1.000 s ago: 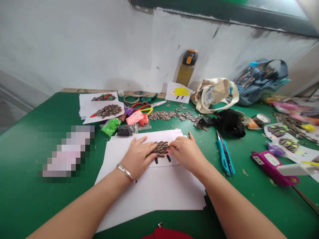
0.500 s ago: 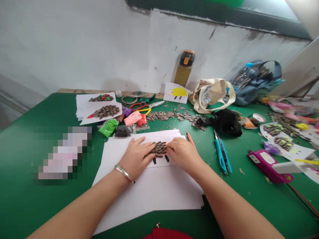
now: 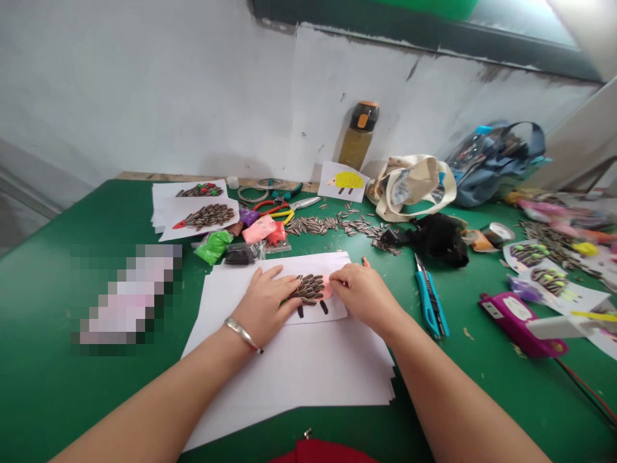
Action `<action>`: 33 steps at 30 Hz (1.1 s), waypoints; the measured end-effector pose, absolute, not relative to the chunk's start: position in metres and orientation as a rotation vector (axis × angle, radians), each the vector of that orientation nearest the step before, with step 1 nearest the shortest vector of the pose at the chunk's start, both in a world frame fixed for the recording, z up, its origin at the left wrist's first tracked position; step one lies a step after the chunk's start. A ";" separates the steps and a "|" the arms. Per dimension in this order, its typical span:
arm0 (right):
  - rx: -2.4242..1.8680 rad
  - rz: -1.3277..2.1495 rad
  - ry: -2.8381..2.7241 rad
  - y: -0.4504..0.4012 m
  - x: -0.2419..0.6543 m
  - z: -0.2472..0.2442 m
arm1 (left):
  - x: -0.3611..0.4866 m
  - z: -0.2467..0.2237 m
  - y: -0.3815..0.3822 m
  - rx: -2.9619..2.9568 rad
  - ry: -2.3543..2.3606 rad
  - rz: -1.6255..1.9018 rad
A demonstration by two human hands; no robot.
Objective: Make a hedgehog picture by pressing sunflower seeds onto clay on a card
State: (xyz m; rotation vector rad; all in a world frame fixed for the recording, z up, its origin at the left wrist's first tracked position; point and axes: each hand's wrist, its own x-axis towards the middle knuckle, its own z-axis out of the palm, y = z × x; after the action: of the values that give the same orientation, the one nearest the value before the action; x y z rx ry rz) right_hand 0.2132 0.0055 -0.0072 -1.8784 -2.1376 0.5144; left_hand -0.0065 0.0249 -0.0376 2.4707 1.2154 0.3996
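Note:
My left hand lies flat with fingers spread on a small sheet of white paper, its fingertips at the left side of a hedgehog figure. Striped sunflower seeds cover the figure's body, and two short black legs stick out below. Its pink head faces right. My right hand is closed in a pinch at the edge of that head; whatever is between its fingertips is hidden. Underneath lies a stack of larger white paper.
Bags of green clay and pink clay, pliers and loose sunflower seeds lie beyond the paper. A teal utility knife and a magenta glue gun are to the right. Finished hedgehog pictures sit back left.
My right hand has shifted slightly right, from the front seeds to the edge of the pink head, uncovering more of it. My left hand stays flat in place.

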 end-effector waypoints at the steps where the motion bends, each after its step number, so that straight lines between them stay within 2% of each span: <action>1: -1.872 0.514 -2.152 0.005 0.212 -0.007 | -0.007 -0.038 0.025 2.468 1.216 0.392; 33: -1.946 0.466 -2.145 0.011 0.211 -0.011 | -0.009 -0.039 0.032 2.504 1.230 0.413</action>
State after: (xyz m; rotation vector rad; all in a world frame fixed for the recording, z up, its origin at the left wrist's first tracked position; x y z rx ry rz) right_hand 0.2114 0.0108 -0.0114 -1.9456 -2.1452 0.4657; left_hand -0.0091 0.0315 -0.0386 2.5041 1.2304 0.4132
